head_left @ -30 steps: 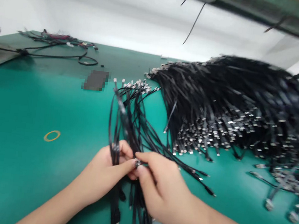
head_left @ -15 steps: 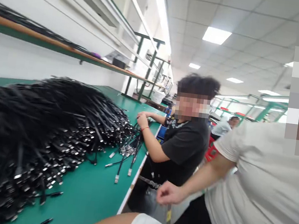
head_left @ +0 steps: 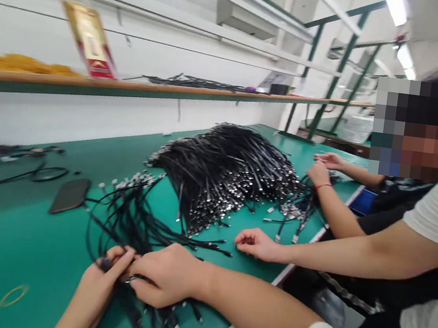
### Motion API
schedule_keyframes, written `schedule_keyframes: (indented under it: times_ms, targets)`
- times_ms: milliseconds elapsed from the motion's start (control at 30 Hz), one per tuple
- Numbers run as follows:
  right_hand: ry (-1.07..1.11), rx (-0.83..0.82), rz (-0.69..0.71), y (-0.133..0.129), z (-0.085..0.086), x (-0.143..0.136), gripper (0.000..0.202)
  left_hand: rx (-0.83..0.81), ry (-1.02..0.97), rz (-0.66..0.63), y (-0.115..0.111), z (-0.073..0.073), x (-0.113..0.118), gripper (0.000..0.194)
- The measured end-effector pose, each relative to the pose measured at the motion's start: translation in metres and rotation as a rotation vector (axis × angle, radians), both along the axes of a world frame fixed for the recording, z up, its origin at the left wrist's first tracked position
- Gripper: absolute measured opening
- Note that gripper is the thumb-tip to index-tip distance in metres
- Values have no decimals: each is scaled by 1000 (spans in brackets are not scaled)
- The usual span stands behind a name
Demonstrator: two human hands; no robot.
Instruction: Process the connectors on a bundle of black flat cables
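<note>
Cables fan out from my grip: left hand and right hand both close around the bundle on the green bench, beside a co-worker's hand.

Head camera looks down rightward along the bench, close.

Left hand fingers curled, right hand seemingly pinching beside it, fingertips touching, forearms bare.
</note>
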State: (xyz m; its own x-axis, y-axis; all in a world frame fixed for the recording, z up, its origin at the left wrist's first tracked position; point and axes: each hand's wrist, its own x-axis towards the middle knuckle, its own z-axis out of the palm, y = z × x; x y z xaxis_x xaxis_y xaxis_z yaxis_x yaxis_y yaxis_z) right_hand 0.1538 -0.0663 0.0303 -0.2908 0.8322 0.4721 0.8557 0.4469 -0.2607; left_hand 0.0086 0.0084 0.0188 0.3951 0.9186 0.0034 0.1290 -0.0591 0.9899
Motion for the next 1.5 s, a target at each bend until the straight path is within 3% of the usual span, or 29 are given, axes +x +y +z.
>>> schedule_keyframes:
  times_ms: [67, 167, 333, 667, 967, 1200, 1500]
  targets:
    - [-75, 184, 156, -10, -6, -9, 23, -117, -158, 39, -7, 1, -13, 44]
    - [-120, 339, 344, -31, -20, -12, 23, -179, -241, 45, -14, -1, -12, 39]
    - [-111, 407, 431, -45, -39, -33, 25, -167, -250, 43, -18, -3, -9, 38]
    - [-40, 301, 256, -33, -40, -19, 16, -152, -197, -7, -12, -9, -12, 39]
    - [-106, 211, 240, -29, -38, -16, 20, -158, -168, -71, -7, -15, -11, 39]
    - [-80, 194, 196, -31, -35, -12, 21, -185, -197, -93, -8, -12, -11, 38]
    - [127, -71, 37, -32, -23, -10, 19, -192, -220, -103, -9, -13, -11, 35]
